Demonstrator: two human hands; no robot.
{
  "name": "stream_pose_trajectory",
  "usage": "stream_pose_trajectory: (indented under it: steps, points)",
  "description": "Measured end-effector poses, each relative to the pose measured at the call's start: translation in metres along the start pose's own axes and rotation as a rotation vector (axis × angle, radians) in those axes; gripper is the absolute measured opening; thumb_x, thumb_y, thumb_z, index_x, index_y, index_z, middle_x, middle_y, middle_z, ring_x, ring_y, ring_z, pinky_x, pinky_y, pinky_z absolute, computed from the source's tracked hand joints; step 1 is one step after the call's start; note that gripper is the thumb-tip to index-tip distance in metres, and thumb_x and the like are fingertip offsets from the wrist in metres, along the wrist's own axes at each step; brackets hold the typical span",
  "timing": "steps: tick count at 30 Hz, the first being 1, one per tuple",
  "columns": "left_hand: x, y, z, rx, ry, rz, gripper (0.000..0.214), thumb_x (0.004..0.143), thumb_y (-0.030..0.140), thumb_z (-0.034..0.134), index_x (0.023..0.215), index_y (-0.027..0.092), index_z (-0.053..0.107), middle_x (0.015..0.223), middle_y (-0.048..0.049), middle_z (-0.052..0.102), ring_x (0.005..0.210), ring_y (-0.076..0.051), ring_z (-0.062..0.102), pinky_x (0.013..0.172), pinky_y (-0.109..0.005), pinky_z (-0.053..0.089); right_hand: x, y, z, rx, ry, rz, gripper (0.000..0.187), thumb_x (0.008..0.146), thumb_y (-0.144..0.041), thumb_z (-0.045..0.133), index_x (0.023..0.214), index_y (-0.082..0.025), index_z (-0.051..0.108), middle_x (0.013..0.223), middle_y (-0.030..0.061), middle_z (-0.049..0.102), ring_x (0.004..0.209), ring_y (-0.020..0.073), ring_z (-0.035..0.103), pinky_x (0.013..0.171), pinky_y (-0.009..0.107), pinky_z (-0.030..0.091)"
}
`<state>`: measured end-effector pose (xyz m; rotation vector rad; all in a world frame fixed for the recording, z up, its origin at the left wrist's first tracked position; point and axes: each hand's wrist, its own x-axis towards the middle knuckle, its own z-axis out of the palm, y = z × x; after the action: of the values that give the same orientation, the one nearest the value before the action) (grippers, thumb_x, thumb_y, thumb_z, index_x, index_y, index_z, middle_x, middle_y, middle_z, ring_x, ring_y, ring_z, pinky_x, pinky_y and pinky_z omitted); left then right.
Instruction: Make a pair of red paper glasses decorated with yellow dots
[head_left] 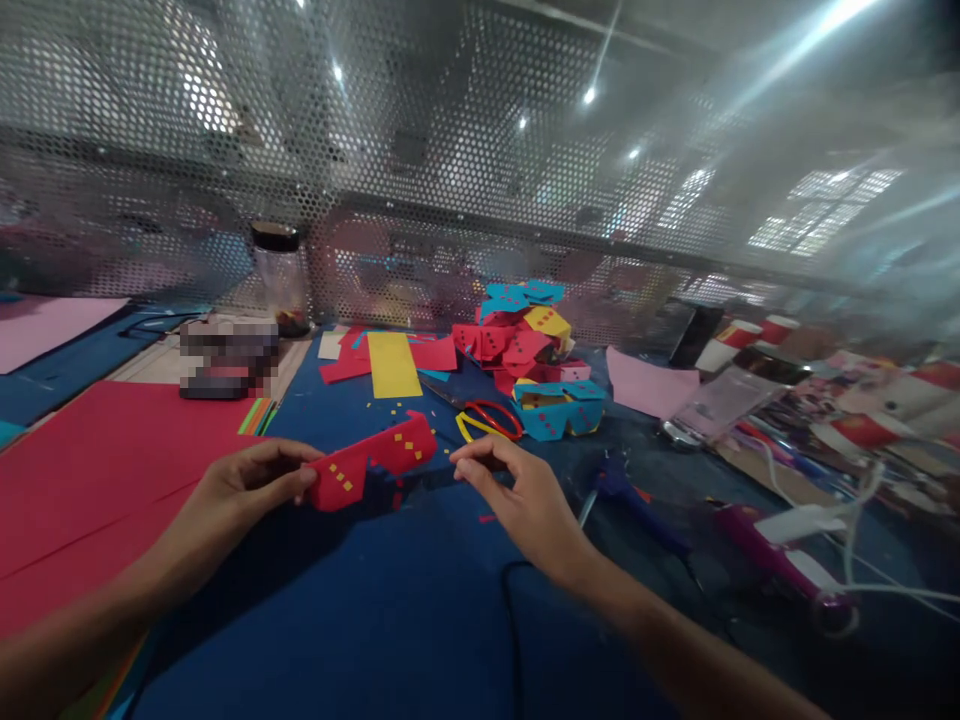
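My left hand (255, 478) pinches the left end of a red paper eye mask (375, 462), which is held up over the blue tabletop. Small yellow squares dot the mask on both sides of its nose notch. Just to the right, my right hand (517, 500) is closed with thumb and forefinger together, apart from the mask. Anything between those fingertips is too small to make out. Tiny yellow paper squares (398, 410) lie scattered behind the mask. Scissors (491, 418) with red and yellow handles rest behind my right hand, beside a blue paper mask (559, 412).
A pile of folded paper masks (517, 335) stands by the perforated metal screen (420, 130). Yellow paper (394, 365) lies left of it, red sheets (90, 480) farther left. Two glue guns (637, 505) (780, 560) with cables and a jar (281, 280) are also on the table.
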<state>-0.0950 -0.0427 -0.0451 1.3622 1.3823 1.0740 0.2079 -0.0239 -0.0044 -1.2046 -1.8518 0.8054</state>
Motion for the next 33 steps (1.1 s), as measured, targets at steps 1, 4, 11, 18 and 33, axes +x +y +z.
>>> stream_pose_trajectory:
  steps: [1,4,11,18,33]
  points:
    - [-0.001,0.001,0.000,0.006,0.000,-0.007,0.028,0.081,0.053,0.074,0.093,0.028,0.077,0.081,-0.0006,0.069,0.078,-0.018,0.062,0.069,-0.024,0.050,0.000,0.002,0.000,0.009,-0.006,0.008,0.014,0.095,-0.031,0.058,0.092,-0.022,0.070,0.086,0.0018,0.073,0.082,0.0177,0.069,0.075,0.029,0.052]
    - [-0.002,0.002,0.000,0.020,-0.003,-0.016,0.027,0.081,0.053,0.074,0.093,0.029,0.076,0.081,-0.0002,0.068,0.079,-0.018,0.062,0.070,-0.025,0.050,0.000,0.006,0.003,0.051,-0.040,0.042,0.017,0.095,-0.032,0.057,0.091,-0.021,0.069,0.085,0.0024,0.072,0.081,0.0176,0.069,0.075,0.030,0.052]
    - [-0.002,0.000,-0.001,0.008,-0.027,-0.031,0.027,0.081,0.052,0.074,0.094,0.028,0.075,0.080,0.0007,0.068,0.077,-0.018,0.061,0.068,-0.024,0.049,0.002,0.009,0.014,0.217,-0.101,0.268,0.033,0.089,-0.040,0.060,0.115,-0.019,0.058,0.098,0.0053,0.067,0.073,0.0149,0.067,0.064,0.029,0.053]
    - [-0.004,-0.001,0.000,-0.033,-0.054,-0.065,0.026,0.080,0.051,0.076,0.094,0.029,0.075,0.082,0.0001,0.071,0.075,-0.017,0.063,0.064,-0.024,0.049,0.001,0.008,0.020,0.442,-0.214,0.329,0.030,0.084,-0.034,0.067,0.110,-0.019,0.061,0.097,0.0046,0.067,0.077,0.0141,0.066,0.068,0.028,0.052]
    - [-0.006,0.005,0.005,-0.006,-0.047,-0.104,0.033,0.073,0.056,0.079,0.090,0.028,0.076,0.084,-0.0014,0.073,0.075,-0.019,0.063,0.064,-0.025,0.050,-0.003,0.006,0.028,0.584,-0.214,0.357,0.018,0.082,-0.030,0.070,0.093,-0.019,0.062,0.080,-0.0006,0.064,0.070,0.0126,0.061,0.067,0.027,0.048]
